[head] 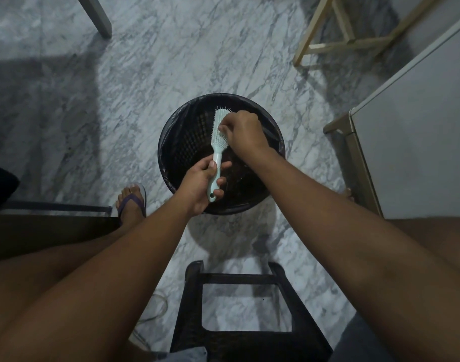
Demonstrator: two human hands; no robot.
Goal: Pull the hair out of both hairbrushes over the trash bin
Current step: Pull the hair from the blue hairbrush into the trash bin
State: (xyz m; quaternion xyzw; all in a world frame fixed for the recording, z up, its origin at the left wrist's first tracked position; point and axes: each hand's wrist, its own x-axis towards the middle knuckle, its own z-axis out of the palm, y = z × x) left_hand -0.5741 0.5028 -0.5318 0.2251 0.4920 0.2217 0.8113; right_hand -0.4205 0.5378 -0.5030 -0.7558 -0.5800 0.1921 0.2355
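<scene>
Spreading under everything, a grey marble floor point(119, 87) is carrying the scene. A white cabinet point(419, 126) is standing right of the trash bin point(182, 137), well apart. A dark table point(40, 231) is sitting to the bin's left, a black stool point(192, 296) on its near side, a wooden frame point(325, 45) off its far-right side, and a sandalled foot point(132, 202) near its near-left edge. None is reaching over the bin, so nothing is blocking the pull.

The bin, w/ black liner, is sitting open-topped, both hands working over its mouth. Left hand point(200, 184) is wrapping fingers + thumb round the handle at the bin's near side, a full firm grip. Right hand point(243, 131) is hovering over the bin's middle, fingers curled tight, tips buried in the bristles. It's prob. pinching hair, tho the strands are too fine to see.

Hairbrush point(218, 126), pale green, is lying over the bin w/ its long axis running near-to-far: handle end toward the person, head pointing at the bin's far rim, bristles facing the right hand. So the right hand is the nearer one to the bristles, and the left is anchoring the opposite end. I'm judging the coming move as a pull away from the bristle face, w/ the left bracing. Anything freed would be dropping straight into the bin. 2nd brush isn't showing in view.
</scene>
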